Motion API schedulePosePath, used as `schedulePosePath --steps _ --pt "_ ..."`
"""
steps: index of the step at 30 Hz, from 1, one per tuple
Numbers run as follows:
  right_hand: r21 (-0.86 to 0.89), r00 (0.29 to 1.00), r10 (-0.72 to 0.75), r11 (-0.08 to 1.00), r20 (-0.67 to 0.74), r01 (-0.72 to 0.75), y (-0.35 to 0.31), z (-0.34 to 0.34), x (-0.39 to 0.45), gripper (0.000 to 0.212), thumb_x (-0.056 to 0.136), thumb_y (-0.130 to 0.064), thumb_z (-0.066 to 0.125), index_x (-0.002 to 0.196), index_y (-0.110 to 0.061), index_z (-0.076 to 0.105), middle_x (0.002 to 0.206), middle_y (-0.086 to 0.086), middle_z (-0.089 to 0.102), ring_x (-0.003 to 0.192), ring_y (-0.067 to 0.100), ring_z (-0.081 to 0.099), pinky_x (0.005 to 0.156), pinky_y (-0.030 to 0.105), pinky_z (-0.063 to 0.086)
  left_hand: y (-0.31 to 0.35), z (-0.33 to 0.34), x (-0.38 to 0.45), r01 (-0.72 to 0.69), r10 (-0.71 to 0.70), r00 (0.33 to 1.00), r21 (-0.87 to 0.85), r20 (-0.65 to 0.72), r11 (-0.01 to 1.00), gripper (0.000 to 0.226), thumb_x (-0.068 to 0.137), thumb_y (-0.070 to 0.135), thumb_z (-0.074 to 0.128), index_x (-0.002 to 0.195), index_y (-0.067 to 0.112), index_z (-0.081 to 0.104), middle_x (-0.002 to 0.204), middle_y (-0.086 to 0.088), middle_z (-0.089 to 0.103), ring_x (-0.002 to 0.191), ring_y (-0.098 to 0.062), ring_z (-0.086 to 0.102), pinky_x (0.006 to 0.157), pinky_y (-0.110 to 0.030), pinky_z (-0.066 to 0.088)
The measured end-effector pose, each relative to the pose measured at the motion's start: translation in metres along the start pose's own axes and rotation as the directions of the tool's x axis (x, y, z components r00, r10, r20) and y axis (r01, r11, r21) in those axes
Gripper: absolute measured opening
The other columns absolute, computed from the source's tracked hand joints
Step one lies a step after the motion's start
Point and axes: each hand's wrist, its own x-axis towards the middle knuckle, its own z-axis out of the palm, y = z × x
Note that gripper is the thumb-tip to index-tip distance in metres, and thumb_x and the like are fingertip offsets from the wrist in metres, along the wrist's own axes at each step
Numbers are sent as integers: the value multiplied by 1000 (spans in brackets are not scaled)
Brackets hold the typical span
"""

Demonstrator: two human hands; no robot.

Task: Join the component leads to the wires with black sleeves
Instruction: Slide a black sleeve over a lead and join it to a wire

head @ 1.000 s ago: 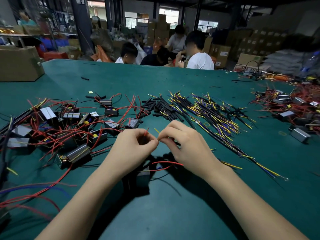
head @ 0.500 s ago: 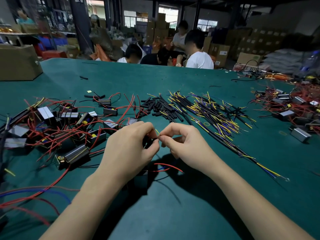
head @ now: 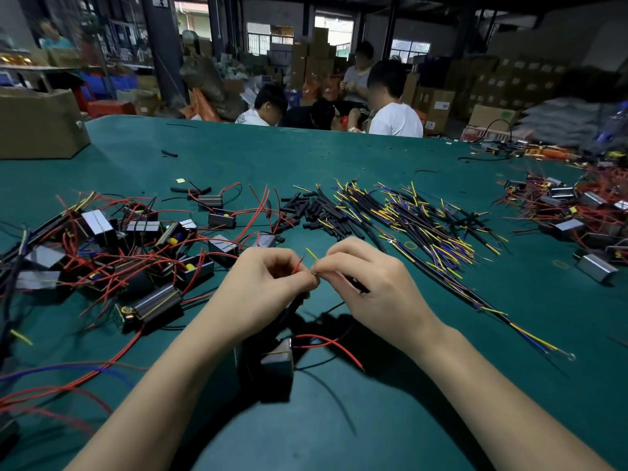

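Far left: heap of components [head: 112, 253], small dark boxes with metal faces, red leads tangled through them, resting on the green table [head: 339, 419].

Centre left: my left hand [head: 265, 294], fingers curled, thumb and forefinger pinching a red lead [head: 298, 265] whose tip stands up just above the fingertips. The component [head: 276, 363] that lead seems to belong to sits on the table below my wrists, another red lead trailing off to its right.

Centre right: my right hand [head: 377, 294], fingers curled, pinching a thin wire end [head: 312, 253], yellow, right against the red lead. Something dark runs under this palm; sleeve or wire jacket, cannot tell.

Step in hand, as I judge it: bringing lead and wire ends together, probably twisting. Joint itself hidden by the fingertips.

Next move calls for a steady pinch on the joint while a black sleeve is slid over it.

Right: loose black sleeves [head: 312, 212], then the spread of sleeved wires [head: 424, 229].
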Motion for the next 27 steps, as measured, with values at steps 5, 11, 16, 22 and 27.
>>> schedulePosePath --steps 5,11,16,22,27 --pt "-154 993 -119 981 17 120 -2 -3 4 11 86 0 63 86 -7 71 84 7 63 58 28 56 51 38 49 0 -6 0 209 -169 968 -225 184 952 20 84 11 64 64 10 65 61 -6 61 46 -7 50 43 -14 35" --pt "188 976 182 961 121 -203 -3 -4 2 11 89 -19 63 84 -14 70 82 -4 61 71 15 55 68 27 44 -6 -4 3 80 -76 994 -51 84 995 15 86 11 66 71 6 67 58 1 66 47 -2 54 50 -11 40" --pt "352 879 417 806 232 -475 -2 0 2 7 84 -26 69 77 -25 68 73 -7 66 62 18 61 65 40 50 -8 -1 3 -76 79 997 94 -27 993 14 83 12 68 70 7 68 53 1 62 42 -3 47 45 -11 36" --pt "340 836 442 770 326 -540 1 -2 2 18 80 -19 74 71 -28 62 72 -7 64 60 14 50 61 36 44 -12 1 2 -208 205 978 262 40 942 14 83 14 68 69 14 66 49 7 51 47 -4 40 50 -18 34" --pt "93 874 395 896 285 -435 -10 -3 4 17 82 -13 65 76 -27 58 76 -8 63 67 22 56 65 39 48 -15 2 3 -195 197 980 332 29 923 16 82 17 66 67 15 64 58 -5 57 53 -10 42 55 -31 40"
